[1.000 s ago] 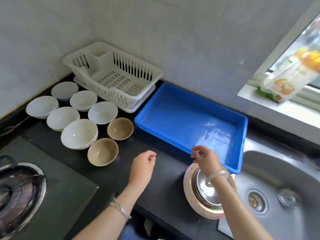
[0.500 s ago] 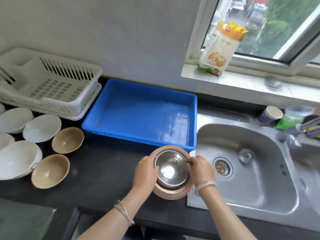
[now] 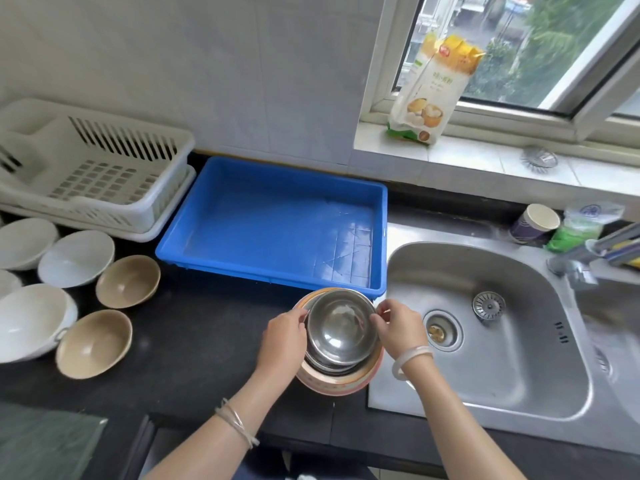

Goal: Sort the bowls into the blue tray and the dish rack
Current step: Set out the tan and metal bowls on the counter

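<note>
Two hands: left hand (image 3: 284,341) and right hand (image 3: 401,332) meet on one steel bowl (image 3: 341,329), at its 9 and 3 o'clock.
Grip, left: fingers curl against the rim; the thumb's hold is hidden.
Grip, right: thumb and fingertips pinch the rim's edge.
Steel bowl, place: topmost of a nested stack (image 3: 341,384), mouth up, on the black counter (image 3: 207,341) at its front edge.
Stack, contents: more steel bowls inside a pinkish outer bowl; the count cannot be told.
Axis: round, so no long axis; either hand is equally near.
Key relation: the blue tray (image 3: 270,233) lies at 12 o'clock from the grip, its near rim just behind the stack. It holds nothing.
Dish rack (image 3: 104,178): at 10 o'clock, well apart, also holding nothing.
Loose bowls: white bowls (image 3: 76,258) and tan bowls (image 3: 128,280) at 9 o'clock, below the rack.
Sink (image 3: 485,341): at 3 o'clock, just beside the stack.
Obstruction: likely only the tray's near wall, which the bowl must clear in rising.
Risk: nested steel may cling, lifting the bowl below.
</note>
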Tool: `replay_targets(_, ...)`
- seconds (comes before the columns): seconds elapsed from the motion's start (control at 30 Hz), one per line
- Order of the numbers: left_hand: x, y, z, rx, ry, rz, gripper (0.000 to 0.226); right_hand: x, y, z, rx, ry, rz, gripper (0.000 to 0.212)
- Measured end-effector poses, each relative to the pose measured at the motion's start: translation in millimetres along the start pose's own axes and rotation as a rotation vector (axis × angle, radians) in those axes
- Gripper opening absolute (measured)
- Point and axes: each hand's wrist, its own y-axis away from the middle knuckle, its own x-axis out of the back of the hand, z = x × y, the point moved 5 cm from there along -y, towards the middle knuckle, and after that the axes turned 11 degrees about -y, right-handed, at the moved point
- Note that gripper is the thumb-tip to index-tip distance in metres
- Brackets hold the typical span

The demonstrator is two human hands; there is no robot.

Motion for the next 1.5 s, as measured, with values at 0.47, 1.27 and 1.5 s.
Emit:
replay_targets(0.47,-1.6,-11.4,5.2,0.043,0.059,-0.035,0.012,27.9,6.4,16.2,-0.021,-0.133,0.017,0.003)
replay_targets(1.27,81.6,21.3,-111.3,0.503,0.754,0.146,0.019,-37.3,-4.9,-79.5,0.091,-0.401,-0.165,0.006)
replay_targets(1.5,81.8,55.2,-199.1,0.726,0.888,0.291,0.027,-132.8,-4.2,-118.8,0.062,-0.347,-0.316,0.009)
